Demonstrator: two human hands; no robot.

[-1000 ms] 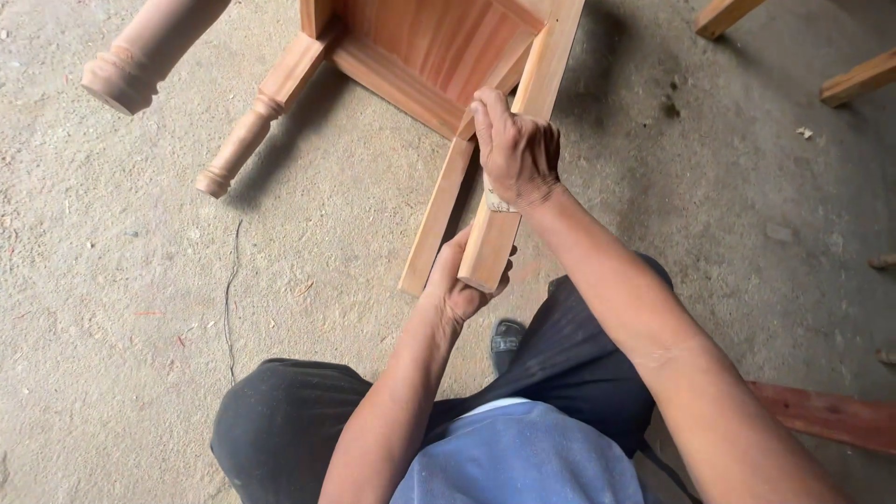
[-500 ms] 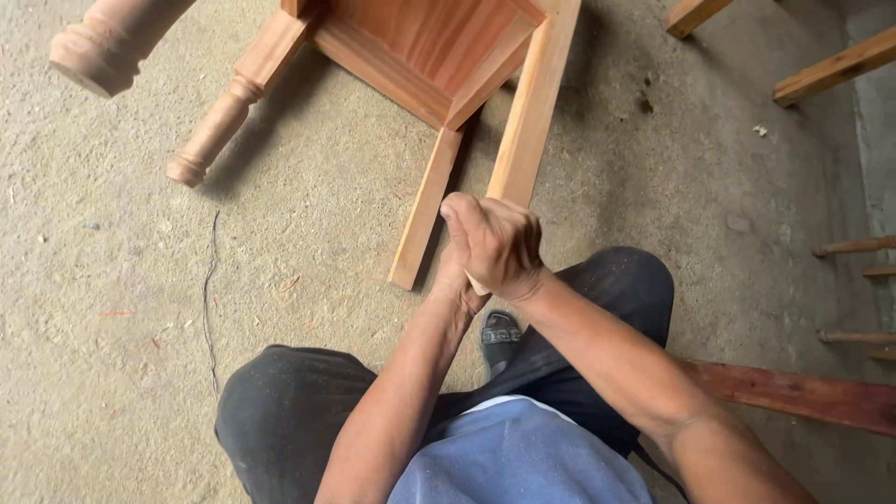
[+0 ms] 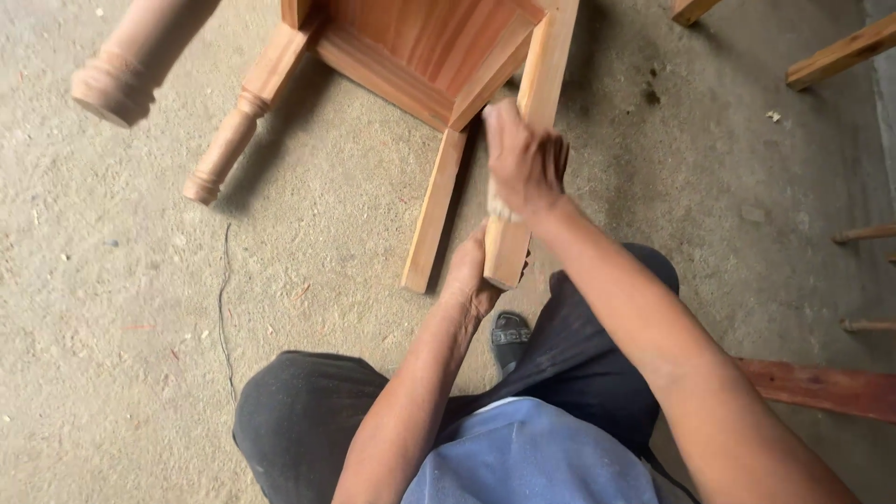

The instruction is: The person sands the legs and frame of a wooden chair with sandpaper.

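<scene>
we have our left hand [image 3: 471, 275] wrapped around the free end of a square wooden leg [image 3: 527, 159] of an overturned piece of furniture [image 3: 420, 47], fingers curled behind it so we can't see how tightly they close. our right hand [image 3: 525, 163] sits higher on the same leg, folded over a small pale scrap, likely sandpaper [image 3: 499, 210], pressed against the wood; it is blurred, so the grip is hard to read exactly. the leg slants from the frame at the top of the view down toward our knees, above the concrete floor [image 3: 121, 308].

what could go wrong, as we judge it: the pale scrap may slip out from under the right palm and leave bare skin rubbing the sharp edge of the leg; the left hand, so near the end, could get knocked by the right; and the furniture could rock or tip, since only one hand steadies it.

counting: two hands, both ours; two square legs and two turned round legs [image 3: 233, 140] in view; one pale scrap; one dark shoe [image 3: 511, 334] between our knees; one reddish plank [image 3: 821, 387] at right; several loose wooden pieces at the right edge
</scene>
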